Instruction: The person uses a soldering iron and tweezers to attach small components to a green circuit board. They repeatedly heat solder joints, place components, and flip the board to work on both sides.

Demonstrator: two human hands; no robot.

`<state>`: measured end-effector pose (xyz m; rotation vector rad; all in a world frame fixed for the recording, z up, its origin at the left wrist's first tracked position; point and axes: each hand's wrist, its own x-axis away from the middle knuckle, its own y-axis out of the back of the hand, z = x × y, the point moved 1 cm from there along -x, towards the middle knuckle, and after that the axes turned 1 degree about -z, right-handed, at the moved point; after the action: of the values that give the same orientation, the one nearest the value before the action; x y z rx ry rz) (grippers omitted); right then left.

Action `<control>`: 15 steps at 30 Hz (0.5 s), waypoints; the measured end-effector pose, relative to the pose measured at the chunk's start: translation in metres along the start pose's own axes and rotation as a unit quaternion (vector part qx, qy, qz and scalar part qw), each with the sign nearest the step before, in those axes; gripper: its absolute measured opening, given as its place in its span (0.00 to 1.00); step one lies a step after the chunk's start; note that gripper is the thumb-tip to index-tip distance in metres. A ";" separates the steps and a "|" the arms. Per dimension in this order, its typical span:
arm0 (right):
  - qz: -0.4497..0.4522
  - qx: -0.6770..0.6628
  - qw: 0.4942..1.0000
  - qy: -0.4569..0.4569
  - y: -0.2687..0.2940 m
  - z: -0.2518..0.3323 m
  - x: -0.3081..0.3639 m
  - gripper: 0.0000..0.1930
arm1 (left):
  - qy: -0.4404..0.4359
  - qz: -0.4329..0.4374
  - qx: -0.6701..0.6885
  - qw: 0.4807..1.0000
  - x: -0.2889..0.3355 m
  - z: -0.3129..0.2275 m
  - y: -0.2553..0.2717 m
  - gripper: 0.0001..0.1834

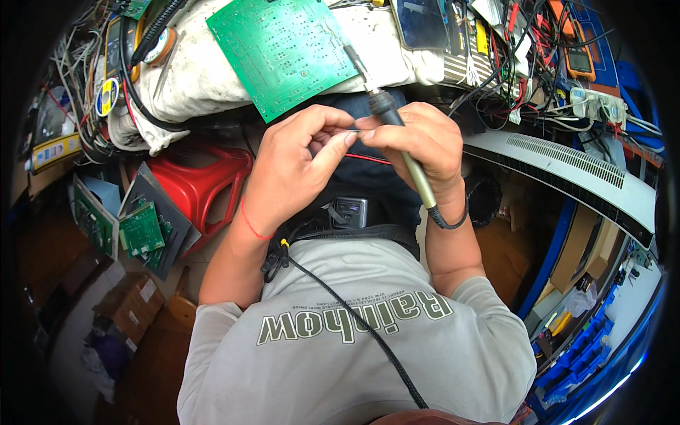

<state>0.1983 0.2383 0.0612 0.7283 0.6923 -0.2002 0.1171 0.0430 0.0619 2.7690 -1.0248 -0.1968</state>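
My right hand [433,147] grips a soldering iron [384,108], its metal tip slanting up and left near the green circuit board [280,60]. The right thumb and forefinger meet the fingertips of my left hand [289,161], which is closed in a pinch. A thin dark strand shows between the two hands, and a red wire [372,159] runs just below them. Whether these are one wire is hidden by my fingers. The board lies flat on a white cloth [219,85], copper-trace side up, beyond my hands.
Tweezers [167,69] and a solder spool [160,47] lie left of the board. A dark-screened phone [419,25] is beyond it to the right. Tangled leads and a multimeter [580,62] crowd the right. A red stool [190,180] and spare boards [145,230] stand low at left.
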 end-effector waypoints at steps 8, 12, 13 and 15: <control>-0.055 -0.035 0.992 -0.111 -0.011 -0.021 0.015 0.12 | 0.090 -0.077 0.015 0.993 -0.014 0.022 0.009 0.07; -0.078 -0.060 0.984 -0.148 -0.018 -0.026 0.020 0.12 | -0.011 -0.058 -0.050 0.997 -0.020 0.027 0.014 0.05; -0.091 -0.060 0.980 -0.166 -0.018 -0.028 0.021 0.12 | -0.019 -0.052 -0.055 0.997 -0.021 0.028 0.015 0.04; -0.177 -0.084 0.959 -0.203 -0.022 -0.030 0.022 0.11 | 0.003 -0.094 -0.060 0.994 -0.020 0.033 0.018 0.04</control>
<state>0.1910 0.2440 0.0191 0.3762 0.4345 -0.5952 0.0841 0.0387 0.0347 2.7513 -0.7241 -0.2654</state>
